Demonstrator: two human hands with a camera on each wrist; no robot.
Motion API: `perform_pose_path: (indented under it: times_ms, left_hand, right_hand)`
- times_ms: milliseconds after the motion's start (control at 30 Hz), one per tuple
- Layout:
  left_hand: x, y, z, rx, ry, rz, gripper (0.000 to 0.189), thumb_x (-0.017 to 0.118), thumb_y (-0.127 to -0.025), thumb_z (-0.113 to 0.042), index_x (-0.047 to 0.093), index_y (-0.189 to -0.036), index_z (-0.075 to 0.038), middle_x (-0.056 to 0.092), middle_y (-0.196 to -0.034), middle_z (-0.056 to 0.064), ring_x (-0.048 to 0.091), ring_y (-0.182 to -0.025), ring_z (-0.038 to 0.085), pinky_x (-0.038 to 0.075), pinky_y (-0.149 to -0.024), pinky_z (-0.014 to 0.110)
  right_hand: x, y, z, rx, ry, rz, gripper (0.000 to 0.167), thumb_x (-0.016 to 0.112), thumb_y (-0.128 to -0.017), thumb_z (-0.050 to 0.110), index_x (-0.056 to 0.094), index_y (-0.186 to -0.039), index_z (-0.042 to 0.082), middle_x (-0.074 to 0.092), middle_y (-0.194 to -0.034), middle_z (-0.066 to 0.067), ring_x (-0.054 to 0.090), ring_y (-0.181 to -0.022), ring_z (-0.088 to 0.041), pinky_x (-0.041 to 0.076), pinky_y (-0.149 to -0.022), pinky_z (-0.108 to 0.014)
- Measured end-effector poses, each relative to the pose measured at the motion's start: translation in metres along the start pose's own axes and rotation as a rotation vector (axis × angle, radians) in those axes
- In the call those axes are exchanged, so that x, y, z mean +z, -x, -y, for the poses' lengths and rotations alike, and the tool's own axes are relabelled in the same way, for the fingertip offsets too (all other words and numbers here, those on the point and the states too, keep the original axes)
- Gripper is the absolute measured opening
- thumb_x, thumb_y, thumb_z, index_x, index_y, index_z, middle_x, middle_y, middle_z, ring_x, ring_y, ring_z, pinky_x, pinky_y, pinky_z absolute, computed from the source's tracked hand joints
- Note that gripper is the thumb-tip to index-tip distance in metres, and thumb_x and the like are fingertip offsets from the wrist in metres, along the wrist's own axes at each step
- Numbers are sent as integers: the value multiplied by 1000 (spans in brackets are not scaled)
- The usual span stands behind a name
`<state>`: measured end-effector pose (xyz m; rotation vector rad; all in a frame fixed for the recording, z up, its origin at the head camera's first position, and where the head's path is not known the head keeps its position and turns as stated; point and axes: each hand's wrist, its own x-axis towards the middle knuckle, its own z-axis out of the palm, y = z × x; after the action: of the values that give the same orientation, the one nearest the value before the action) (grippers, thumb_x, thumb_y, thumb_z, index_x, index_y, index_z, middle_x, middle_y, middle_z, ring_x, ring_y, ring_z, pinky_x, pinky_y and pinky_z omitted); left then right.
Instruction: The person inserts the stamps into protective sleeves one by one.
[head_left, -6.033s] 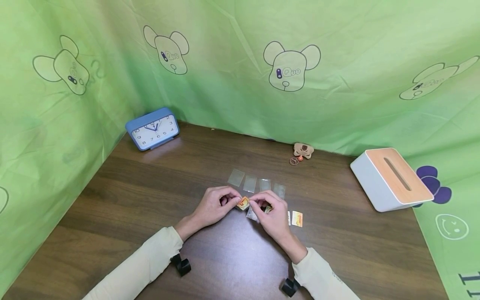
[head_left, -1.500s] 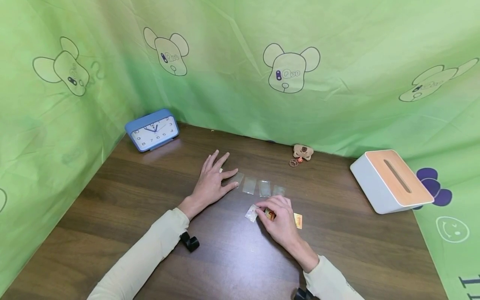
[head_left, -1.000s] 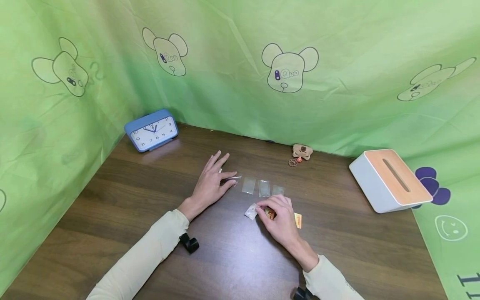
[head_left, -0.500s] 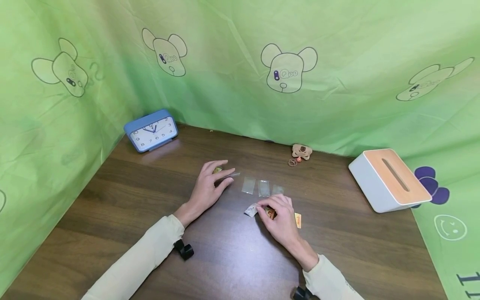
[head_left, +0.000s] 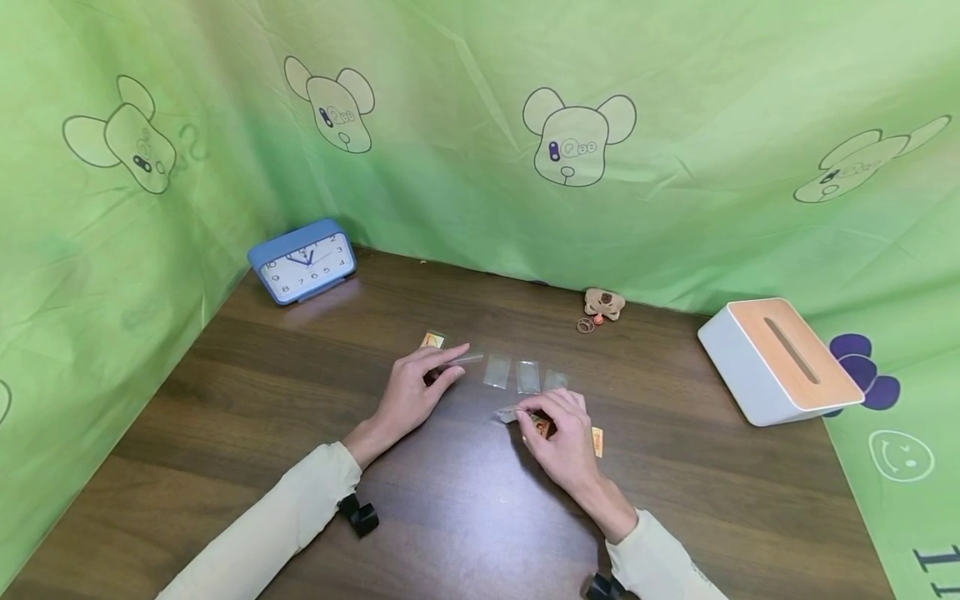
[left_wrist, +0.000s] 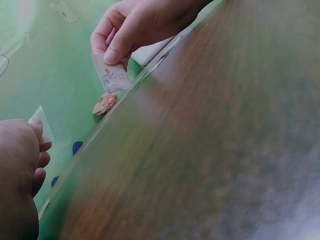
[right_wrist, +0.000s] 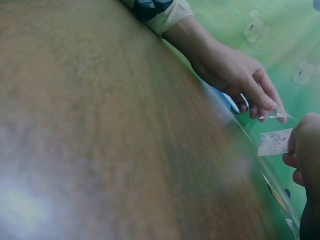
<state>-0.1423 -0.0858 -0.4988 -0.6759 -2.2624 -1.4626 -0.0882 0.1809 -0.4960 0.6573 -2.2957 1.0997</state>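
Observation:
My left hand [head_left: 408, 387] pinches a small clear plastic sleeve [head_left: 468, 358] between thumb and index finger, just above the table. In the left wrist view the sleeve [left_wrist: 44, 122] stands tilted at the fingertips. My right hand [head_left: 558, 433] pinches a small whitish printed card [head_left: 506, 414] by its edge; the right wrist view shows the card's [right_wrist: 274, 142] grey pattern. Hand and sleeve are apart from the card. Beneath the right hand lies an orange card [head_left: 540, 426], partly hidden. A yellow-orange card [head_left: 432, 338] lies behind the left hand.
Three clear sleeves [head_left: 497, 371] lie in a row between the hands. Another orange card [head_left: 597, 442] sits right of the right hand. A blue clock [head_left: 303, 260], a brown bear-shaped trinket [head_left: 603, 303] and a tissue box [head_left: 780, 358] stand along the back.
Both hands were together on an orange card; the left then moved left, where a card now lies. It has picked up the leftmost sleeve. The right hand has raised the whitish card's edge.

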Motion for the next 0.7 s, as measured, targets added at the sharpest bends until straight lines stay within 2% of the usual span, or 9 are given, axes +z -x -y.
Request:
perform_pose_path:
  times_ms: [133,267,333,400,567,633,700]
  left_hand:
    - [1,0,0,-8,18,-10,40,85,-97,-7,78,-137,-6,79,-93,4,65,-77,8,54,-69,22]
    - [0,-1,-2,-51,28,6,52,85,-95,-2,71,-145,-2,78,-90,3,64,-74,7,53,-68,22]
    - [0,-1,-3,-74,38,11,52,85,-95,-1,69,-145,-2,78,-90,2,64,-74,7,53,-68,23]
    - [-1,-1,-5,-108,41,12,45,85,-95,-2,70,-138,-2,78,-89,0,64,-75,7,53,-69,23]
    - [-1,-2,-10,-190,48,23,17,89,-93,-4,76,-105,-7,77,-83,-1,65,-73,7,55,-68,23]
    - [-1,-2,-10,-208,48,32,14,90,-93,-5,77,-97,-8,76,-82,-2,65,-72,7,55,-67,23]
    - [-1,-1,-11,-215,42,42,13,91,-92,-6,78,-94,-10,75,-82,-3,64,-72,7,55,-67,23]
  right_hand:
    - [0,0,0,5,-9,-22,15,86,-86,-2,81,-95,9,78,-88,-1,68,-84,-20,41,-92,-34]
    - [-1,-1,0,17,-13,-33,15,87,-86,-2,81,-95,9,78,-88,-1,69,-85,-20,40,-94,-31]
    - [-1,-1,0,23,-12,-36,13,87,-87,-1,81,-94,9,78,-87,-2,69,-85,-19,40,-94,-30]
    - [-1,-1,0,21,-11,-42,13,86,-87,0,81,-94,9,78,-87,-2,69,-84,-19,40,-94,-29]
    - [-1,-1,-1,17,-28,-60,7,85,-90,3,82,-95,8,78,-86,-1,68,-81,-20,40,-94,-28]
    - [-1,-2,-1,27,-45,-66,2,84,-93,8,82,-95,8,78,-86,-2,68,-81,-20,39,-95,-26]
    - [-1,-2,-1,31,-58,-76,5,83,-97,12,82,-95,8,79,-86,-2,68,-82,-21,39,-95,-26]
